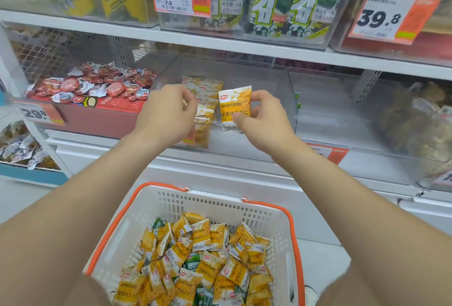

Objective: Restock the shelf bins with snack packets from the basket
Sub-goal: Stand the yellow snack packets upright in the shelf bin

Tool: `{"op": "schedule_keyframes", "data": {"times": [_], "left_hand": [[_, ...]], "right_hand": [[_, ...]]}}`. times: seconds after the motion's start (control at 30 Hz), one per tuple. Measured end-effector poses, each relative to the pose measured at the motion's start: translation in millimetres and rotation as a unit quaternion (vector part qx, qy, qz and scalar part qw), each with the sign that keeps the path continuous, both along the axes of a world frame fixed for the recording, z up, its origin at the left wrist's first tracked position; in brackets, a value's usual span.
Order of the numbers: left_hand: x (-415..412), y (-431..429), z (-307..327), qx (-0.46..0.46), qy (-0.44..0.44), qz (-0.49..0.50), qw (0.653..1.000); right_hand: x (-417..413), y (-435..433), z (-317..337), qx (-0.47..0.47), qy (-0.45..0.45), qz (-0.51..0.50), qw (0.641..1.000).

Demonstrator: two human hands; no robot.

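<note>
Yellow snack packet (234, 105) is pinched by the right hand (265, 122) at the clear bin (269, 78). A short row (205, 101) there is met by curled fingers of the left hand (168, 110), grip unclear. Many are left in the basket (151, 208).

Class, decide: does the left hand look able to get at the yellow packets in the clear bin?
Probably yes: the left hand is right beside the yellow packets inside the clear bin, with nothing between them.
</note>
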State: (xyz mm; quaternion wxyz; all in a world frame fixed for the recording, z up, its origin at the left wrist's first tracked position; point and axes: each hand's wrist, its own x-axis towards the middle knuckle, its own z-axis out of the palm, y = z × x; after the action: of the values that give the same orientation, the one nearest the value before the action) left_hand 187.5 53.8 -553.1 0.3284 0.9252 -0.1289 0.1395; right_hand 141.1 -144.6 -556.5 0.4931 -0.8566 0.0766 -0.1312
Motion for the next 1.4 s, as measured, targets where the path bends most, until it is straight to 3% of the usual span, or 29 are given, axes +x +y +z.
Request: {"op": "schedule_keyframes", "data": {"times": [0.1,0.33,0.6,0.77,0.9,1.0,1.2,1.4], "left_hand": [[23,5,-4,0.095,-0.039,-0.023,0.994],[75,-9,-31,0.164,-0.004,-0.111,0.980],[98,-28,-37,0.124,-0.030,-0.191,0.973],[104,-35,-44,0.268,0.051,-0.176,0.946],[108,-32,-44,0.249,0.098,-0.172,0.948],[110,-32,-44,0.240,0.107,-0.165,0.951],[110,-33,-41,0.225,0.123,-0.161,0.953],[111,-34,-40,0.228,0.135,-0.159,0.951]], "right_hand": [[31,-5,-6,-0.104,-0.041,-0.045,0.993],[114,-22,-30,-0.135,0.104,-0.092,0.981],[196,-14,-32,-0.208,0.192,-0.106,0.953],[231,-9,-42,-0.247,0.155,-0.155,0.944],[241,-8,-49,-0.305,0.105,-0.172,0.931],[243,-11,-56,-0.299,0.083,-0.191,0.931],[244,-17,-60,-0.340,0.076,-0.149,0.925],[244,-22,-61,-0.337,0.164,-0.053,0.926]]}}
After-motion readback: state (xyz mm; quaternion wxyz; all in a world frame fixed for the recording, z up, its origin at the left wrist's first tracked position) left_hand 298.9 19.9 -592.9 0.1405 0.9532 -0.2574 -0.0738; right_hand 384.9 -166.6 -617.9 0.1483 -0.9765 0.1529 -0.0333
